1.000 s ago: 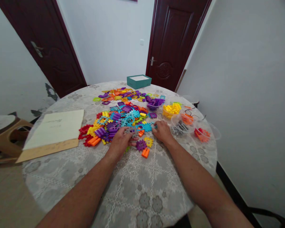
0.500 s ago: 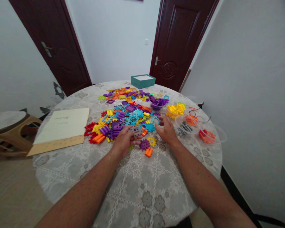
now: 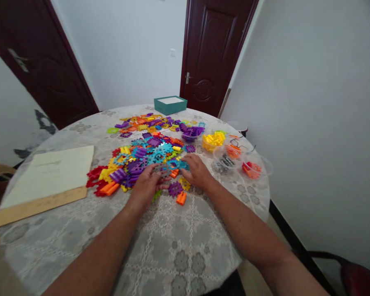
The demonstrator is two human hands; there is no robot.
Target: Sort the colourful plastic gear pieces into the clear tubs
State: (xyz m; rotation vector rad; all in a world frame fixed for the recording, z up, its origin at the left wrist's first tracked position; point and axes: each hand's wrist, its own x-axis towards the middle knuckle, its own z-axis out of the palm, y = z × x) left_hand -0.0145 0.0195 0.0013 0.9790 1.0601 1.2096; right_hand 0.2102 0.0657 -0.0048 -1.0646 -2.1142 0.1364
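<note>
My left hand (image 3: 146,185) holds a grey toothed plate (image 3: 162,169) by its near side, the thumb on top and the other fingers spread below. My right hand (image 3: 198,172) is at the right edge of the heap of plastic pieces (image 3: 142,153), thumb and fingers apart around a blue toothed piece (image 3: 183,165). Whether its fingertips press on that piece is hard to make out. Just in front of the hands are a purple toothed piece (image 3: 174,189), a yellow toothed piece (image 3: 184,184) and an orange double-tube connector (image 3: 181,198). A green piece (image 3: 156,195) is partly hidden by my left hand.
To the right stand clear bowls with purple pieces (image 3: 191,132), yellow pieces (image 3: 213,140), grey pieces (image 3: 226,161) and red pieces (image 3: 251,169). A teal box (image 3: 170,107) sits at the back. Drawn paper (image 3: 49,168) lies left on the patterned tablecloth (image 3: 160,242).
The view has turned to the right, so everything appears further left. My right hand has come slightly closer to the left hand and the blue piece. The grey plate stays in my left hand.
</note>
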